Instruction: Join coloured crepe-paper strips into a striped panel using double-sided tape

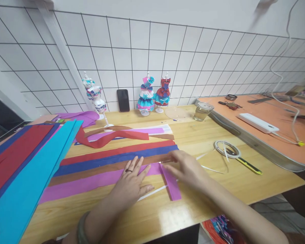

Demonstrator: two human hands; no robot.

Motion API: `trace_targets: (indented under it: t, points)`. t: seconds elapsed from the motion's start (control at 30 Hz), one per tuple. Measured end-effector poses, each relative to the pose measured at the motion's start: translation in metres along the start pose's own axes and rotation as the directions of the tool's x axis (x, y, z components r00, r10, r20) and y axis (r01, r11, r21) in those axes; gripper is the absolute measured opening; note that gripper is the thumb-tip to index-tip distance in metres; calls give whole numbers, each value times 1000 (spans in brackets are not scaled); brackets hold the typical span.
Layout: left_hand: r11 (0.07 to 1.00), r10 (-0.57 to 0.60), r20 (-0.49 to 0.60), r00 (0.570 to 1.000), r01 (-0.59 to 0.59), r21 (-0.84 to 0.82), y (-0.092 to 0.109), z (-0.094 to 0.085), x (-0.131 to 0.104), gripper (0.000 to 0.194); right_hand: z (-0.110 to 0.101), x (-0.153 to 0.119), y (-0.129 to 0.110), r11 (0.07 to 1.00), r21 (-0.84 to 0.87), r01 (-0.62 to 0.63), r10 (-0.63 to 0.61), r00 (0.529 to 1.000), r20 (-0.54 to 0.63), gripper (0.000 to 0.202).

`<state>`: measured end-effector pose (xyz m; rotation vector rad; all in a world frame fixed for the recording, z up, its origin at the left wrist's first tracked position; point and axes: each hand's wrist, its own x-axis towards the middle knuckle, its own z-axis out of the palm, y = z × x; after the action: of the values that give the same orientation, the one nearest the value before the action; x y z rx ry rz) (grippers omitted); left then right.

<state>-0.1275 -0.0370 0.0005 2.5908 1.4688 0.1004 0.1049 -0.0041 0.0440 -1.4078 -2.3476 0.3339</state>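
Note:
My left hand (pixel 134 179) lies flat with fingers spread, pressing on a brown strip (pixel 78 177) and a purple strip (pixel 96 179). My right hand (pixel 188 169) is slightly blurred, its fingers curled around the right end of the brown strip. Beneath it, a short purple piece (pixel 173 186) hangs at an angle from the long purple strip's end. A blue strip (pixel 117 160) and a red strip (pixel 112 150) run alongside, beyond the brown one. A thin white strip (pixel 154 193) emerges near my left thumb.
Stacked turquoise (pixel 40 173) and red strips (pixel 17 149) cover the left side. Small dressed stands (pixel 145 98), a phone (pixel 123 100) and a lidded glass (pixel 202 112) stand behind. A tape roll (pixel 227 149) and yellow cutter (pixel 250 166) lie right. An orange-topped surface (pixel 256 125) adjoins the wooden table (pixel 256 189).

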Motion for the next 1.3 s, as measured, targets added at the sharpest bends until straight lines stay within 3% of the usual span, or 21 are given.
trace_targets:
  t: [0.07, 0.17, 0.3, 0.43, 0.6, 0.73, 0.83, 1.0, 1.17, 1.3]
  points:
    - [1000, 2, 1, 1000, -2, 5, 0, 1, 0, 63, 7, 0, -21, 984, -160, 80, -78, 997, 18, 34]
    - [1000, 8, -19, 1000, -8, 7, 0, 3, 0, 63, 18, 2, -34, 932, -351, 92, -61, 993, 99, 40]
    - [1000, 11, -38, 999, -11, 3, 0, 3, -1, 64, 17, 7, -33, 913, -400, 74, 16, 976, 217, 37]
    - [1000, 7, -48, 999, -7, 6, 0, 2, -1, 65, -1, 12, -21, 959, -285, -2, 75, 967, 245, 28]
    - [1000, 20, -89, 996, -18, 15, -2, 6, -2, 65, -13, 19, 15, 981, -25, -194, 193, 940, 282, 17]
    - [999, 32, -132, 991, -28, 34, -3, 9, -2, 64, -7, 17, 45, 889, 276, -365, 248, 892, 379, 21]
    - [999, 28, -138, 990, -23, 42, -2, 9, -2, 64, -4, 11, 57, 819, 378, -431, 278, 876, 394, 25]
    - [999, 31, -122, 992, -25, 46, -3, 9, -1, 63, -1, 2, 65, 805, 406, -434, 309, 889, 337, 27]
    - [999, 24, -99, 995, -20, 49, -2, 8, 0, 64, -1, -5, 66, 834, 430, -346, 256, 933, 253, 28]
    - [998, 23, -112, 993, -17, 55, -1, 8, 0, 63, -1, -8, 64, 840, 432, -327, 247, 941, 231, 27]
